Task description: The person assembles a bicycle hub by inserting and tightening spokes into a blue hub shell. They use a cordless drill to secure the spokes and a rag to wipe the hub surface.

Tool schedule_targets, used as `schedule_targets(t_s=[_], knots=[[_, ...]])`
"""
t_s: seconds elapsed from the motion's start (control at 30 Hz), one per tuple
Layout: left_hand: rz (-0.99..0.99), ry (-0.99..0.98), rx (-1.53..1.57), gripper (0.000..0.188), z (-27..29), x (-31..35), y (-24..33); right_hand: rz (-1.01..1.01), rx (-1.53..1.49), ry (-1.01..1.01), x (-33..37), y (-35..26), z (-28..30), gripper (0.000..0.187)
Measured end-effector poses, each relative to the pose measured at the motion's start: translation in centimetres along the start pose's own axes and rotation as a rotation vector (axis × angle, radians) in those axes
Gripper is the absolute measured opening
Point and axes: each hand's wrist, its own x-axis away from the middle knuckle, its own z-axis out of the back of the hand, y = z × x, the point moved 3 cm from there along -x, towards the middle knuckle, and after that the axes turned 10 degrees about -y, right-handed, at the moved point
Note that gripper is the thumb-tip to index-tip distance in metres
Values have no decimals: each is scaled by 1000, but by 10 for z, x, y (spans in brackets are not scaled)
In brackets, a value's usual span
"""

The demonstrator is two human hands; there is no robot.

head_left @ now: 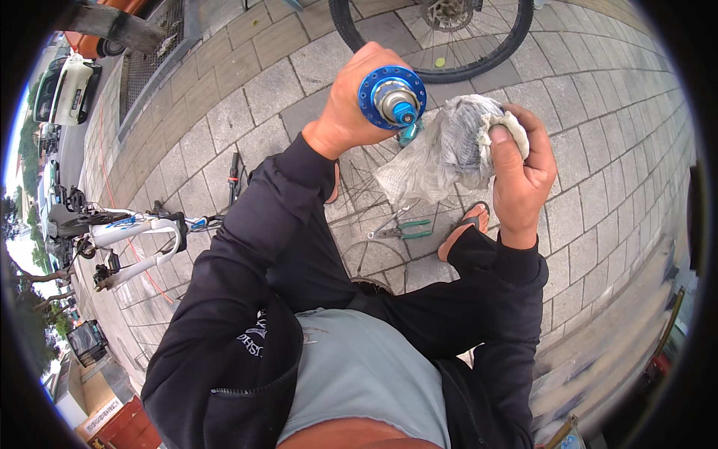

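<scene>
My left hand is closed around a blue bicycle hub, its drilled flange and silver-and-blue axle end facing up toward me. To its right, my right hand pinches a grey-white, dirty cloth between thumb and fingers. The cloth is bunched at the top and hangs down to the left, close to the hub but apart from most of it. Behind the hub, a teal item is partly hidden. Below my hands, green-handled pliers and a metal spanner lie between my feet, near thin wire spokes.
A bicycle wheel with a disc rotor stands at the far side. On the left are a white bicycle frame and a black-and-red tool on the paving. Parked cars line the road beyond.
</scene>
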Motion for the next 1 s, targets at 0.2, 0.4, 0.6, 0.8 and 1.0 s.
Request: schedule_targets(t_s=[0.2,0.4,0.6,0.8,1.0], knots=[[-17,-132,103,36,-11,5,17,-42,-60,-162,-1,19,-29,21],[4,-538,155,45,-25,17,17,199,322,-386,-18,14,-18,22],[349,-1123,419,48,-24,19,21,220,410,-622,-23,8,-25,36],[363,-1166,561,56,-25,39,16,240,391,-684,-20,12,-39,33],[262,-932,603,53,-23,16,15,56,213,-221,-30,7,-19,29]])
